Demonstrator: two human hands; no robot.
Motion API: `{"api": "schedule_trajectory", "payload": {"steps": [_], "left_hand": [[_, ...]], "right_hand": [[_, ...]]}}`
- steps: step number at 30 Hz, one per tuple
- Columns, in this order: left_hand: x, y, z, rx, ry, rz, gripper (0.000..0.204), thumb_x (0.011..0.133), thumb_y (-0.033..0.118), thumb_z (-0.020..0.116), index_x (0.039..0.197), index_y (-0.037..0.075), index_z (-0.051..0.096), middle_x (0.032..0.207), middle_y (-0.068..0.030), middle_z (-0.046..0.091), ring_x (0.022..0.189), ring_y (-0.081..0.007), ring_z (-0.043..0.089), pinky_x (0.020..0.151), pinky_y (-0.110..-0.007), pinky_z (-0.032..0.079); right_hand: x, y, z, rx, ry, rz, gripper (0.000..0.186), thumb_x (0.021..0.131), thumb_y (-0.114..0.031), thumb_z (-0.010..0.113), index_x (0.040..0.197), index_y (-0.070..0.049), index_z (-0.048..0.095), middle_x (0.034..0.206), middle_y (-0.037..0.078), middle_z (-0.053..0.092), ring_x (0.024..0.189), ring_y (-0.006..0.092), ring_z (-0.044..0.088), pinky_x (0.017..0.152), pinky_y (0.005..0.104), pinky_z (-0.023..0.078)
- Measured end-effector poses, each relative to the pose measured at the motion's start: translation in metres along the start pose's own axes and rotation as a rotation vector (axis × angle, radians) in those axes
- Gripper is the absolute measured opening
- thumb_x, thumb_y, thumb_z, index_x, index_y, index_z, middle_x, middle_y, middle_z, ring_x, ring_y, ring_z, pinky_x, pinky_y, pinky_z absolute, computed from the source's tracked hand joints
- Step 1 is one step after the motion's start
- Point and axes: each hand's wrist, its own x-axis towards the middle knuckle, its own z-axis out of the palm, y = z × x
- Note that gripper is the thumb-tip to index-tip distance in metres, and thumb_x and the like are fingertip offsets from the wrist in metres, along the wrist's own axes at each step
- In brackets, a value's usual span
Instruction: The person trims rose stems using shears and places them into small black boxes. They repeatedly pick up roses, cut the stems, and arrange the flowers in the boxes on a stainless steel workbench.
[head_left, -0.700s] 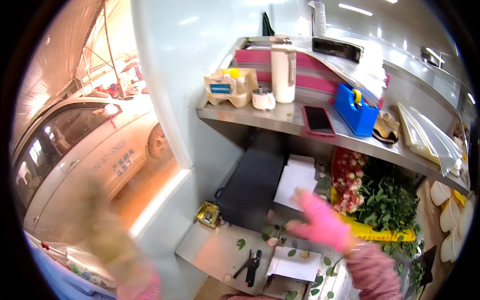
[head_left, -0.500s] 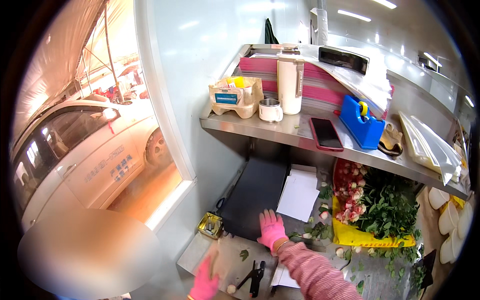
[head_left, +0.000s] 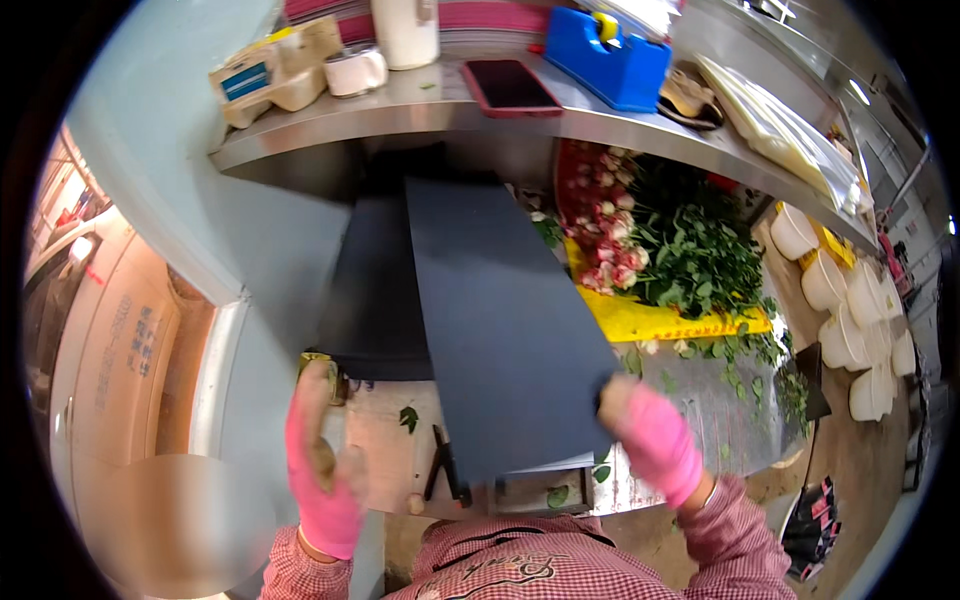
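My right hand [head_left: 645, 430], in a pink fingerless glove, grips the lower right corner of a dark sheet [head_left: 500, 320], held slanted over the bench. Another dark sheet or stack [head_left: 370, 280] lies beneath it to the left. My left hand [head_left: 325, 460], gloved alike, is off the sheet at the bench's left, its fingers apart and somewhat blurred, near a small yellow box [head_left: 318, 362]. A black tool [head_left: 440, 465] is partly hidden under the sheet. Loose leaves [head_left: 408, 420] lie on the steel bench [head_left: 715, 420].
A steel shelf [head_left: 620, 125] holds a phone [head_left: 510, 87], blue tape dispenser [head_left: 605, 60], mug [head_left: 355, 73] and plastic sleeves [head_left: 780, 130]. Roses [head_left: 690, 250] lie on yellow wrapping at the back right. White buckets [head_left: 840, 335] stand beyond. A car [head_left: 125, 340] shows outside the left opening.
The view has tipped down. My right hand has lifted a dark sheet and moved it right and toward me, covering the white paper. My left hand has risen toward the yellow box.
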Motion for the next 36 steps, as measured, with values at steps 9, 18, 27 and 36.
{"api": "schedule_trajectory", "payload": {"steps": [9, 18, 27, 36], "left_hand": [[-0.067, 0.005, 0.158, 0.603, -0.910, 0.216, 0.045, 0.082, 0.035, 0.068, 0.114, 0.005, 0.058, 0.120, -0.0151, 0.057, 0.114, -0.0328, 0.055, 0.096, -0.045, 0.044], [-0.057, -0.031, 0.165, 0.571, -1.271, -0.013, 0.028, 0.087, 0.023, 0.056, 0.112, 0.013, 0.063, 0.107, -0.0085, 0.066, 0.101, -0.0282, 0.063, 0.086, -0.040, 0.050], [-0.052, -0.042, 0.165, 0.314, -1.396, -0.194, 0.045, 0.088, 0.023, 0.053, 0.131, 0.008, 0.052, 0.123, -0.0162, 0.061, 0.104, -0.0346, 0.063, 0.090, -0.042, 0.051], [-0.039, -0.103, 0.145, 0.570, -1.080, 0.182, 0.065, 0.082, 0.042, 0.065, 0.139, 0.017, 0.048, 0.146, -0.0123, 0.042, 0.132, -0.0328, 0.039, 0.112, -0.046, 0.029]], "right_hand": [[-0.130, -0.023, 0.085, -0.010, -0.053, 0.040, 0.041, 0.075, -0.014, 0.065, 0.114, -0.006, 0.060, 0.122, 0.013, 0.058, 0.115, 0.0307, 0.057, 0.093, 0.0422, 0.050], [-0.053, 0.057, 0.078, 0.738, -0.217, 0.304, 0.031, 0.090, -0.019, 0.061, 0.117, -0.004, 0.062, 0.117, 0.016, 0.065, 0.107, 0.0337, 0.062, 0.091, 0.0379, 0.049], [-0.050, 0.083, 0.215, 0.831, -0.926, 0.292, 0.030, 0.093, -0.023, 0.057, 0.117, -0.007, 0.067, 0.118, 0.015, 0.065, 0.109, 0.0301, 0.059, 0.098, 0.0369, 0.045], [-0.058, 0.048, 0.202, 0.850, -1.136, 0.173, 0.035, 0.095, -0.022, 0.055, 0.126, -0.007, 0.061, 0.124, 0.014, 0.062, 0.118, 0.0308, 0.057, 0.101, 0.0375, 0.043]]}}
